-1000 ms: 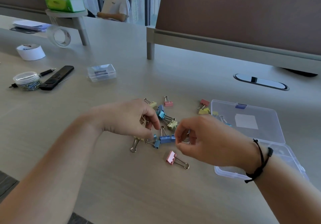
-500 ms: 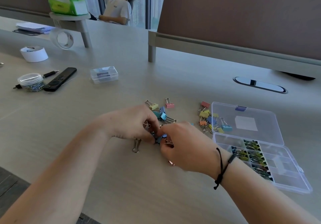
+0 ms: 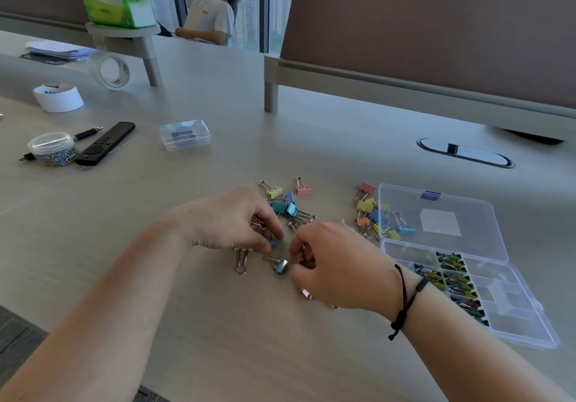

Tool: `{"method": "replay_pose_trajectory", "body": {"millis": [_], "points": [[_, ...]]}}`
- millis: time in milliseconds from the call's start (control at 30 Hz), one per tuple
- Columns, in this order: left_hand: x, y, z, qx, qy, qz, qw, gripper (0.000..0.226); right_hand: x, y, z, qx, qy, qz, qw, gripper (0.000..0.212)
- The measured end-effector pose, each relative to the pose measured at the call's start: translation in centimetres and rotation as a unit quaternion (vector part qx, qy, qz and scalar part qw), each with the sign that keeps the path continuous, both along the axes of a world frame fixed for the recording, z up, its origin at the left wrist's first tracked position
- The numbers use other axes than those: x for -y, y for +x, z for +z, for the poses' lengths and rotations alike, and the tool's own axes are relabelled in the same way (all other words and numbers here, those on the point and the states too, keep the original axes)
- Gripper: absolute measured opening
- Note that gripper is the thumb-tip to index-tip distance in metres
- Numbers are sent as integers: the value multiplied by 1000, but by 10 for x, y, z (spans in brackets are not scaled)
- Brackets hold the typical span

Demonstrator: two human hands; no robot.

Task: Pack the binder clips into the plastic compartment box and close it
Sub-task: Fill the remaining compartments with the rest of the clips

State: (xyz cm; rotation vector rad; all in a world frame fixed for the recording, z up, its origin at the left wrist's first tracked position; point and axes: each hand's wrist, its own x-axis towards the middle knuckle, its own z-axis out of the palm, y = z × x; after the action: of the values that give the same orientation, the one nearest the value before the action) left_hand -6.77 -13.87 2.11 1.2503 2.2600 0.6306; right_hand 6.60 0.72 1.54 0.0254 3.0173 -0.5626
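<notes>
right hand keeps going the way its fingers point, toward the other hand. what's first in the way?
Most likely the loose blue clip lying on the table just ahead of the right hand. Past that, the left hand. Depth is hard to judge from this one view.

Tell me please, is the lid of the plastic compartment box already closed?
No, the plastic compartment box lies open, its clear lid folded back flat on the table and binder clips visible in its compartments.

Loose binder clips [image 3: 372,214] crowd the compartment box's [image 3: 526,323] left side.
</notes>
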Motion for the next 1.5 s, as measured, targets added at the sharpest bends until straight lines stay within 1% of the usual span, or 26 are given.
{"method": "replay_pose_trajectory", "body": {"millis": [100,233,367,467,500,533,567,633,667,733,833,900,1000,1033,1100,1167,1233,1267,1300,1400,1467,1500], "points": [[-1,0,-2,-5,7,2,1000,21,0,2,4,16,-15,14,1000,29],[-3,1,-3,2,22,2,1000,18,7,2,4,2,8,13,1000,38],[-4,1,-6,3,37,8,999,8,12,0,1,-25,24,0,999,31],[-4,-5,-10,-27,101,36,994,15,8,2,0,-23,20,-4,1000,27],[-4,-6,-11,-9,136,46,990,18,5,3,2,-24,12,-11,1000,25],[-5,-6,-10,33,173,54,983,22,2,4,4,-27,-1,-23,999,23],[-6,-4,-9,95,213,68,970,25,-2,5,8,-34,-19,-39,998,20],[-11,0,-8,238,279,107,924,24,-10,6,16,-59,-69,-73,993,17],[-14,3,-7,296,296,125,899,23,-15,5,19,-77,-93,-88,989,15],[-21,9,-5,376,290,149,867,23,-22,2,25,-110,-148,-107,977,16],[-29,19,-5,433,263,163,847,27,-26,-1,27,-130,-190,-109,967,17],[-34,23,-4,458,251,156,839,32,-27,-1,25,-131,-189,-104,968,14],[-40,28,-3,494,235,139,826,30,-30,-3,19,-135,-192,-94,968,9],[-42,29,-3,504,231,137,821,30,-32,-3,19,-132,-198,-89,967,10],[-42,28,-3,519,232,143,810,29,-38,-4,20,-120,-221,-77,965,16],[-40,24,-4,520,240,169,802,27,-47,-4,21,-126,-245,-80,958,22],[-38,18,-4,490,254,207,808,31,-58,-4,22,-150,-234,-108,955,20],[-38,16,-4,466,261,220,817,31,-64,-4,21,-160,-208,-124,957,19],[-37,14,-4,441,268,228,826,27,-69,-4,21,-160,-174,-136,962,17],[-37,15,-4,393,268,229,849,15,-77,-3,18,-99,-76,-118,985,19],[-37,18,-6,336,260,218,879,15,-76,-3,13,-57,-25,-92,994,22],[-37,18,-8,278,253,208,903,17,-74,-4,10,-45,-8,-86,995,23]]}}
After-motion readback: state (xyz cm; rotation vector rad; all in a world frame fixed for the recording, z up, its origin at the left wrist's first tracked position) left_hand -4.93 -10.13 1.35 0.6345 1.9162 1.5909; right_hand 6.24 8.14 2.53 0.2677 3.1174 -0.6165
